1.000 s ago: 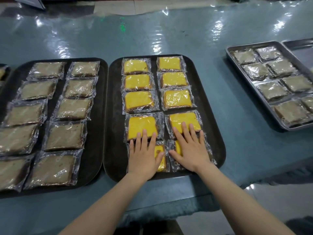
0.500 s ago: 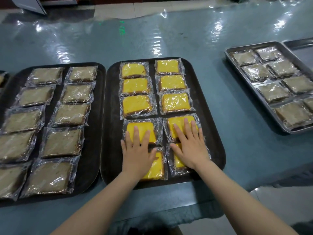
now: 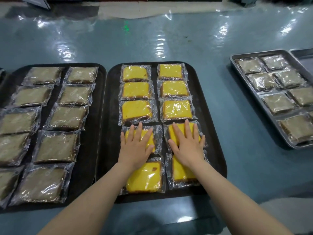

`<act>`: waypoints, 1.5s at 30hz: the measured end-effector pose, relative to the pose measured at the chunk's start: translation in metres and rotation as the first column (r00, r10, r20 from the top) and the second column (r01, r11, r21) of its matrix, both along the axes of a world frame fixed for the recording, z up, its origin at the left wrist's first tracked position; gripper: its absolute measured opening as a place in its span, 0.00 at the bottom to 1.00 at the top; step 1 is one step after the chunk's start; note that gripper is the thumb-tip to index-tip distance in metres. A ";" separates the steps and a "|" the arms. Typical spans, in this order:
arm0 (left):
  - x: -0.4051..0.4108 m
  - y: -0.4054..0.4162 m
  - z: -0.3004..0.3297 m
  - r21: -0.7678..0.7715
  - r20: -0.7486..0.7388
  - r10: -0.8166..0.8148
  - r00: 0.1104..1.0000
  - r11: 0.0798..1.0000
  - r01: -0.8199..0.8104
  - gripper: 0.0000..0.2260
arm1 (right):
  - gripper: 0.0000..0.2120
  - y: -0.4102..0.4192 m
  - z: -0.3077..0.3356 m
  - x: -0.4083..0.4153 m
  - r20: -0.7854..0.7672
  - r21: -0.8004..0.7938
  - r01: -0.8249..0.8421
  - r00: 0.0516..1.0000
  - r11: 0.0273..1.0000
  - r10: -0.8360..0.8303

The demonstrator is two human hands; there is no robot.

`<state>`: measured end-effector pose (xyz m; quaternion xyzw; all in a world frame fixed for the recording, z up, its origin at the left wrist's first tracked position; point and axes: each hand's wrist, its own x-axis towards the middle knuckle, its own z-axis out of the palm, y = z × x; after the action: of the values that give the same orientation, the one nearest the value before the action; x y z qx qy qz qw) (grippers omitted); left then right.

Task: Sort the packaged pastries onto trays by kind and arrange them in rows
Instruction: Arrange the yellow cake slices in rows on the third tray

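A dark tray (image 3: 213, 136) in the middle holds two columns of yellow pastries in clear wrappers. My left hand (image 3: 135, 146) lies flat, fingers spread, on the fourth yellow pastry (image 3: 150, 138) of the left column. My right hand (image 3: 188, 143) lies flat on the fourth yellow pastry (image 3: 177, 131) of the right column. The nearest two yellow pastries (image 3: 145, 178) sit partly under my wrists. A second dark tray (image 3: 100, 116) on the left carries rows of brown wrapped pastries (image 3: 55, 148).
A metal tray (image 3: 250, 99) at the right holds more brown wrapped pastries (image 3: 277, 102), with another metal tray's corner (image 3: 303, 55) behind it. The table (image 3: 152, 39) is covered in glossy teal plastic. Its near edge runs just below the trays.
Both hands slid forward from the nearest row of yellow pastries onto the fourth row, staying flat. The nearest two pastries are now mostly uncovered.
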<state>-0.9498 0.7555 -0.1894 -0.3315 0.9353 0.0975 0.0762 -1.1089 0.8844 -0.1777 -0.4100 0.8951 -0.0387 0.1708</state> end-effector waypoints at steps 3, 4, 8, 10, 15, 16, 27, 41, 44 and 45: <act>0.000 0.002 0.000 -0.001 0.006 0.011 1.000 1.000 -0.011 0.28 | 0.30 -0.003 0.000 -0.001 -0.022 0.030 -0.037 0.999 0.999 0.037; 0.000 0.003 0.001 0.002 0.005 0.021 1.000 1.000 -0.021 0.29 | 0.30 -0.004 0.001 0.000 -0.017 0.033 -0.033 0.999 0.999 0.034; -0.007 0.003 0.004 -0.016 -0.033 0.046 0.998 0.999 -0.046 0.33 | 0.32 -0.011 0.007 0.001 -0.035 -0.010 -0.007 0.999 1.000 0.007; -0.015 -0.004 0.009 -0.048 -0.074 0.043 0.996 0.998 -0.047 0.32 | 0.32 -0.021 0.012 -0.006 -0.066 -0.070 -0.042 0.997 0.997 0.037; -0.038 -0.039 0.015 0.001 -0.103 0.102 0.989 0.995 -0.102 0.32 | 0.29 -0.054 0.018 -0.038 -0.042 -0.120 -0.080 0.996 0.990 0.075; -0.041 -0.046 0.014 0.006 -0.097 0.113 0.989 0.994 -0.113 0.32 | 0.29 -0.059 0.017 -0.044 -0.046 -0.114 -0.088 0.995 0.990 0.084; -0.062 -0.073 -0.003 -0.006 -0.002 0.145 0.989 0.989 -0.145 0.31 | 0.29 -0.099 -0.002 -0.081 -0.082 -0.023 -0.262 0.962 0.965 0.259; -0.070 -0.076 0.009 -0.040 -0.044 0.163 0.986 0.986 -0.164 0.32 | 0.32 -0.100 -0.005 -0.091 -0.101 -0.073 -0.214 0.973 0.974 0.206; -0.083 -0.097 0.015 -0.049 -0.073 0.184 0.980 0.981 -0.188 0.34 | 0.31 -0.117 -0.002 -0.102 -0.119 -0.084 -0.220 0.971 0.972 0.209; -0.088 -0.106 0.017 -0.054 -0.069 0.184 0.980 0.981 -0.188 0.34 | 0.31 -0.123 -0.001 -0.105 -0.119 -0.086 -0.226 0.969 0.970 0.215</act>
<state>-1.0375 0.6496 -0.1726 -0.4165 0.9046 0.0867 0.0267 -1.2141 0.7613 -0.1785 -0.5163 0.8490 -0.0413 0.1047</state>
